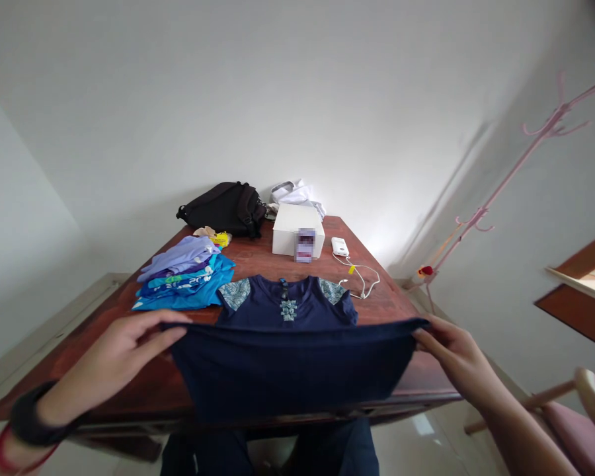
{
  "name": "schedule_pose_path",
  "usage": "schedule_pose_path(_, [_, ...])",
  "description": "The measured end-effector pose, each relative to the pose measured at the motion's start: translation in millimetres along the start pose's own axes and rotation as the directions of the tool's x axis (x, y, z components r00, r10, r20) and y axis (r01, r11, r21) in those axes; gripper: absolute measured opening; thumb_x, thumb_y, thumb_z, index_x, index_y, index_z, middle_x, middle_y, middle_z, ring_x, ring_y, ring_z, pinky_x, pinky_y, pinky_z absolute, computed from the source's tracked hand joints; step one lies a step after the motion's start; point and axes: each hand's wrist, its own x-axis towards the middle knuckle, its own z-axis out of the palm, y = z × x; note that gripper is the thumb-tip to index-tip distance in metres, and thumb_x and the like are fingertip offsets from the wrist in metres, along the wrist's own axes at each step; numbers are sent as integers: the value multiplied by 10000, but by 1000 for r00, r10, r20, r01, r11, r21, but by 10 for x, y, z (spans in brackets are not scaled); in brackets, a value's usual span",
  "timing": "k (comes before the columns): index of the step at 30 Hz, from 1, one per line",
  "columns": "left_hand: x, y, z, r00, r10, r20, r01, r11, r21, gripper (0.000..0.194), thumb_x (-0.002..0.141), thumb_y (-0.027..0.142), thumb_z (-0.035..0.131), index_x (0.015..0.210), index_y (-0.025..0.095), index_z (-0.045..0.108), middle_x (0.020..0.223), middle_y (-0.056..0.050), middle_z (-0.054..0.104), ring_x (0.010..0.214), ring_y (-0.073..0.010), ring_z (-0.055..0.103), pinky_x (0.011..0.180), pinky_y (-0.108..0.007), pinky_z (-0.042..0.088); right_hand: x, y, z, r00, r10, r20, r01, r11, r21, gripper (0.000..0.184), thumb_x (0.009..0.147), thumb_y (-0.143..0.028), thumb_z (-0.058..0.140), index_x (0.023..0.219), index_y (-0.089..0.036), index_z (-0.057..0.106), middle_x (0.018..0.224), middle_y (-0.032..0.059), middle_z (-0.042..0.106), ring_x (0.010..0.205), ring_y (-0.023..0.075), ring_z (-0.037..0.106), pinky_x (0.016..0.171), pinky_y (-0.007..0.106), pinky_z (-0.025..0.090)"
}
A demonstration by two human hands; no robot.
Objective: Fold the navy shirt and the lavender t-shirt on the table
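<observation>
A navy shirt (297,370) with patterned short sleeves and a ruffled trim at the neck lies with its upper part flat on the table. Its lower part is raised between my hands and hangs over the table's front edge. My left hand (141,344) pinches one corner of the cloth between thumb and fingers. At the opposite corner, my right hand (449,347) grips the fabric the same way. The raised edge is stretched nearly straight and covers the shirt's middle.
On the reddish wooden table (250,258), a pile of clothes (183,277) sits left. Behind are a black backpack (223,208), a white box (290,228) and a white device (340,246) with a cable. A pink coat stand (506,178) and a chair (570,416) stand right.
</observation>
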Motion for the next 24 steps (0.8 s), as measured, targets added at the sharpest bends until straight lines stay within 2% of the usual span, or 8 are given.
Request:
schedule_pose_path(3, [744, -79, 317, 978, -101, 181, 129, 981, -147, 558, 750, 625, 714, 1064, 164, 714, 818, -14, 720, 703, -212, 685, 641, -347, 618, 665, 207, 280, 997, 71, 3, -71, 995, 66, 433, 797, -598, 706, 820, -166, 689, 784, 51, 695, 717, 195, 660, 674, 310, 595])
schedule_pose_path(6, [1303, -331, 668, 952, -203, 228, 256, 937, -237, 589, 713, 616, 733, 1072, 153, 672, 857, -47, 722, 829, -269, 717, 656, -367, 626, 1282, 549, 537, 987, 157, 38, -158, 987, 28, 394, 795, -566, 679, 814, -174, 656, 723, 31, 669, 671, 184, 657, 642, 318, 591])
schedule_pose_path(9, [1640, -574, 923, 954, -236, 187, 268, 948, -169, 499, 774, 540, 681, 1092, 156, 656, 818, -52, 710, 748, -263, 720, 615, -358, 614, 1730, 845, 741, 976, 213, 37, -209, 974, -90, 311, 845, -487, 617, 757, -189, 593, 639, 10, 630, 596, 168, 640, 578, 292, 568])
schedule_pose_path(12, [1837, -685, 1043, 990, -126, 65, 118, 986, 120, 364, 885, 462, 556, 1076, 177, 679, 863, -57, 724, 721, -239, 712, 650, -332, 590, 1995, 1030, 862, 971, 238, 8, -233, 956, -181, 305, 880, -444, 580, 695, -205, 538, 537, -13, 565, 503, 156, 594, 500, 262, 512])
schedule_pose_path(15, [1972, -714, 1110, 1000, 14, -13, -7, 916, 401, 313, 958, 380, 464, 1074, 187, 680, 993, -69, 739, 882, -241, 710, 840, -334, 550, 2146, 1137, 926, 968, 248, -29, -246, 926, -285, 282, 918, -415, 537, 729, -208, 567, 528, -13, 571, 489, 155, 591, 505, 252, 484])
schedule_pose_path(18, [2049, -748, 1223, 1000, 14, -2, -11, 874, 486, 272, 964, 300, 468, 1094, 171, 669, 1062, -98, 726, 1004, -265, 684, 933, -359, 504, 2231, 1202, 996, 965, 257, -45, -253, 879, -403, 285, 925, -380, 540, 707, -205, 595, 504, 5, 575, 512, 179, 614, 563, 272, 479])
schedule_pose_path(21, [2026, -736, 1371, 999, -11, 43, -14, 835, 550, 259, 926, 237, 525, 1134, 172, 666, 1090, -120, 703, 1019, -287, 672, 900, -376, 512, 2262, 1216, 1084, 967, 248, -62, -245, 828, -505, 265, 906, -349, 582, 690, -199, 610, 527, 34, 596, 607, 220, 650, 638, 297, 470])
schedule_pose_path(24, [1873, -574, 1464, 998, 43, 50, -65, 783, 619, 410, 917, 247, 553, 1321, 183, 582, 1319, -163, 592, 1116, -320, 625, 864, -387, 516, 2226, 1167, 1140, 974, 202, -99, -223, 803, -552, 171, 886, -342, 618, 956, -189, 647, 750, 56, 689, 794, 248, 677, 720, 306, 464])
